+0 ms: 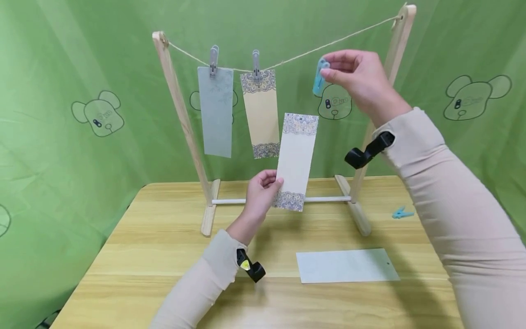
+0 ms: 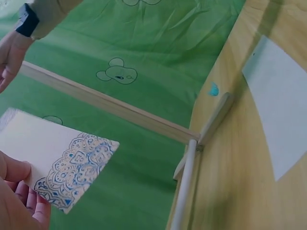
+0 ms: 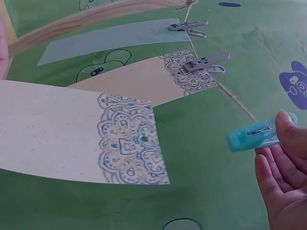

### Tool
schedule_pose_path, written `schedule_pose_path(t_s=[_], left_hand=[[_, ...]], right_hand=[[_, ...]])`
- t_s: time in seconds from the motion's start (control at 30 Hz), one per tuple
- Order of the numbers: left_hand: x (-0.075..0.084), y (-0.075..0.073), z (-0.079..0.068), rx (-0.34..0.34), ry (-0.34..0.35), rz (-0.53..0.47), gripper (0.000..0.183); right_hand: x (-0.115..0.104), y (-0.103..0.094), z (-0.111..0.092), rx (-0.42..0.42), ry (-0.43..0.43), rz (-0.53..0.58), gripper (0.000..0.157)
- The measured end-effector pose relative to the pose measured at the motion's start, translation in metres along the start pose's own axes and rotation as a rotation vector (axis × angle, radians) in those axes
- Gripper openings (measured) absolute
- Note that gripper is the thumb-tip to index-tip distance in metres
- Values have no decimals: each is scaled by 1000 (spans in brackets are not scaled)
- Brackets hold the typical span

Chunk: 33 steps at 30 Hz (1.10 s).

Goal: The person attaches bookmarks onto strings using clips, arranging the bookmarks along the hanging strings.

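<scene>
My left hand [image 1: 263,192] pinches the lower left edge of a white paper bookmark [image 1: 297,160] with blue lace-like bands at both ends. The bookmark stands nearly upright below the string [image 1: 328,48], and a small hole shows near its top end in the right wrist view. Up at the right, my right hand [image 1: 361,77] pinches a light blue clothespin [image 3: 254,136] between thumb and fingers, near the string. Two grey clothespins [image 1: 214,59] clip a pale blue-grey bookmark [image 1: 216,114] and a tan patterned bookmark [image 1: 263,116] to the string.
The string runs between two wooden posts [image 1: 181,109] joined low down by a white rod [image 1: 328,199]. On the wooden table [image 1: 164,274] lie a pale bookmark [image 1: 345,266] at the front and another blue clothespin [image 1: 402,213] at the right. A green cloth [image 1: 123,155] hangs behind.
</scene>
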<state>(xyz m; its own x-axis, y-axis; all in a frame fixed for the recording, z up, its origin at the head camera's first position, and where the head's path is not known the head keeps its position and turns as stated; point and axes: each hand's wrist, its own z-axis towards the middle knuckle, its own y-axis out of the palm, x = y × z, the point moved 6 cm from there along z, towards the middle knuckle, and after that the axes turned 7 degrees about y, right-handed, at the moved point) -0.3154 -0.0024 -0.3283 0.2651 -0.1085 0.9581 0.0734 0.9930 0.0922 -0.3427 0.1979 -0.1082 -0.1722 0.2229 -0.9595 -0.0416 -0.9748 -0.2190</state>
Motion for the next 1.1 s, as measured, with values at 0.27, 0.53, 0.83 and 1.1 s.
schedule_pose_path(t_s=[0.27,0.53,0.83,1.1], left_hand=[[14,3,12,14,59,12,21],[13,6,13,14,49,3,21],[17,8,16,11,98,16,19],[17,10,19,12,103,34,19]], right_hand=[[-44,3,12,12,-79,47,35],[-66,14,24,38,-115,30,28],[-72,29,35,31,-103,36,20],[-72,25,36,65,-87,13,20]])
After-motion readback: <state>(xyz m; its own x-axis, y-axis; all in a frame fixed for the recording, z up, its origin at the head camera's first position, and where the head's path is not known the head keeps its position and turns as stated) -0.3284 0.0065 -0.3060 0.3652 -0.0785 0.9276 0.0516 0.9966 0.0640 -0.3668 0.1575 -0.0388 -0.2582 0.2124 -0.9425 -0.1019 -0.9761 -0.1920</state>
